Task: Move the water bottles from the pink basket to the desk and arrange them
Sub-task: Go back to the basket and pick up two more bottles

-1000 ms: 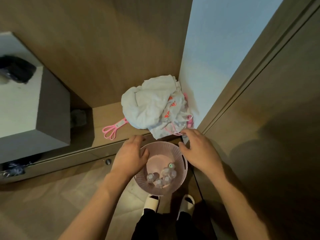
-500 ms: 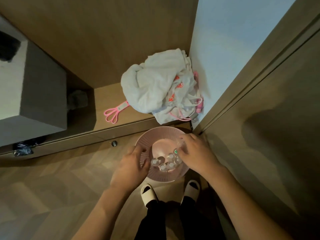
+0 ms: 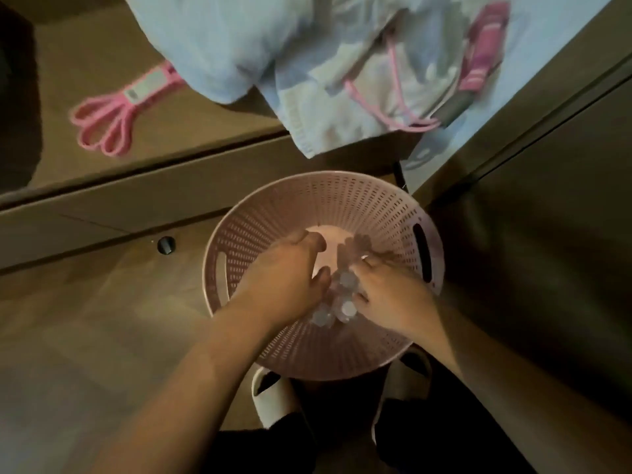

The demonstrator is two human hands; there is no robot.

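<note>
Both my hands down inside basket (image 3: 359, 200) on floor. Bottles (image 3: 342, 302) clustered upright at bottom, caps up, between hands. Left hand (image 3: 284, 278) fingers curled beside cluster; right hand (image 3: 390, 289) fingers curled against bottles. Blur: cannot tell whether either grips one. Desk (image 3: 102, 80) above basket holds cloth (image 3: 273, 46).

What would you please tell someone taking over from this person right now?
Left hand and right hand: both down inside the pink basket on the floor, around the water bottles; grip too blurred to judge.
Bottles: clustered upright in the basket, caps showing.
Done: no bottle out yet.
Left: lift every bottle onto the desk, where white cloth lies, then arrange them.
</note>
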